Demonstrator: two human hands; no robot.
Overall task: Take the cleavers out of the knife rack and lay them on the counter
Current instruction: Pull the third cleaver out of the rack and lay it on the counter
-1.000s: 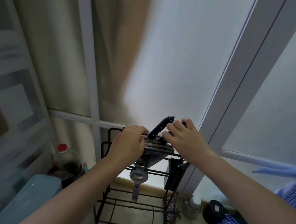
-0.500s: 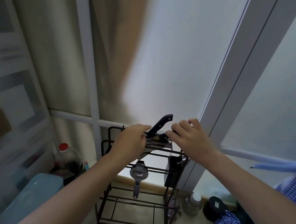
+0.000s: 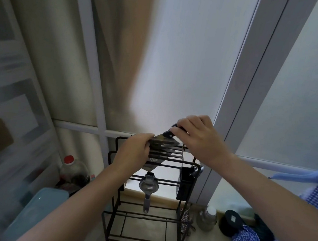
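Early stage: our right hand [image 3: 197,138] grips the cleaver [image 3: 163,142] handle, left hand [image 3: 134,151] pinches its blade, half lifted from the rack [image 3: 169,158]. Nothing on the counter [image 3: 146,231] yet.

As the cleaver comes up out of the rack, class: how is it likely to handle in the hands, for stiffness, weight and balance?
The cleaver will probably stay rigid, since its broad metal blade shows no bend. It likely feels blade-heavy, which may be why the left hand steadies the blade while the right hand grips the dark handle. Its edge could catch on the knife rack bars.
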